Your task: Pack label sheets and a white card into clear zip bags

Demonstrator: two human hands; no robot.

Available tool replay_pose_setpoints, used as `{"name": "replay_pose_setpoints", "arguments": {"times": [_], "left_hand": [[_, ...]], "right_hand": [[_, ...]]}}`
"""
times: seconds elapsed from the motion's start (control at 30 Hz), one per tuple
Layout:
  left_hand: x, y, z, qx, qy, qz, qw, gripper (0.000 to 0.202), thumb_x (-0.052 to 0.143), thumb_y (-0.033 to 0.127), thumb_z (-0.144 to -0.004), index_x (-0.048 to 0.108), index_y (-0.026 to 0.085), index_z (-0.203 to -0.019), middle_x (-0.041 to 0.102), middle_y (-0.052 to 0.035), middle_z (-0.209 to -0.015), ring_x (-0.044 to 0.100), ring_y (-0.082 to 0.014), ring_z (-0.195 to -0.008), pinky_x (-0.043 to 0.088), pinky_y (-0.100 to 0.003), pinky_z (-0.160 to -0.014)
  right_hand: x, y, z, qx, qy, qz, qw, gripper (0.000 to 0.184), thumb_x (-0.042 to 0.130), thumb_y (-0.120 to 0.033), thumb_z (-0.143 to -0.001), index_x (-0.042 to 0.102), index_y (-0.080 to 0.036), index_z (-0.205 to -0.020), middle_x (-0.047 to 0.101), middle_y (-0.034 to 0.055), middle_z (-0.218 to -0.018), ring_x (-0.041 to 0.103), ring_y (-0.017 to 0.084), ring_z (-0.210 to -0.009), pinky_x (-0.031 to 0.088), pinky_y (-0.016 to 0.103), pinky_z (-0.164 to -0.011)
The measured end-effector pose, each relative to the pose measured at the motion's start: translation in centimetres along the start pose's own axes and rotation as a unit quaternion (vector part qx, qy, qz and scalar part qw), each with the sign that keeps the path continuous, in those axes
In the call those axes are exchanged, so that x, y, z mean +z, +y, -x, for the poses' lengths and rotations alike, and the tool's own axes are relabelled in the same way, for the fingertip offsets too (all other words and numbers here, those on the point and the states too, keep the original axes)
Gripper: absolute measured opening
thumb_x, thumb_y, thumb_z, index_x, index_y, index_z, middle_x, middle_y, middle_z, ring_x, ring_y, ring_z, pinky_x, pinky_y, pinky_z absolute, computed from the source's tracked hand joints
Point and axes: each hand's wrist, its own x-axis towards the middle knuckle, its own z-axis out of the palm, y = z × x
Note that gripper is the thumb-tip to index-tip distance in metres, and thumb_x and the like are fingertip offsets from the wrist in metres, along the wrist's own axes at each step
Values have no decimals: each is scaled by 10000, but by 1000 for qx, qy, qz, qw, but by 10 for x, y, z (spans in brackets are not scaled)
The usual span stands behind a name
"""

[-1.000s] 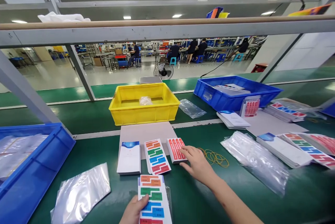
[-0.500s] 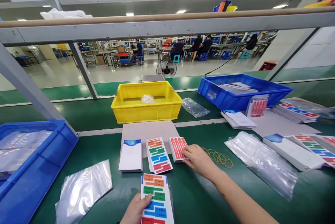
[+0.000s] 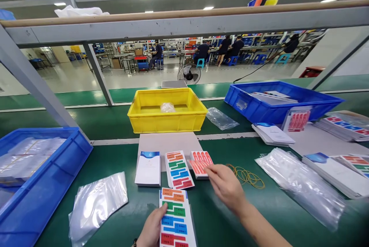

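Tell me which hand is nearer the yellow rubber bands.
Right. The right hand is close beside the rubber bands, toward their left end in view; the left hand is farther off, down and left, gripping the multicoloured sheet.

Sheet [image 3: 176, 218] in orange, green, blue, red

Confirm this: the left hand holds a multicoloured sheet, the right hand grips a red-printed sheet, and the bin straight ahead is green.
Not quite: the bin straight ahead is yellow, not green, as the head view shows. The left hand does hold a multicoloured sheet, and the right hand grips a red-printed sheet.
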Motion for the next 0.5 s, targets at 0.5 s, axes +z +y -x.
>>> {"name": "replay_pose_setpoints", "arguments": {"times": [0.5], "left_hand": [[-14,-22,-18,186,-150,-7,971,401,733,432,-628,675,78,-809,730,-127,-777,672,-259,-770,489,-381,-770]], "right_hand": [[14,-117,17,-105,59,-158,980,278,371,-220,-910,596,-156,-760,605,27,-629,529,163,-618,412,291,-570]]}}
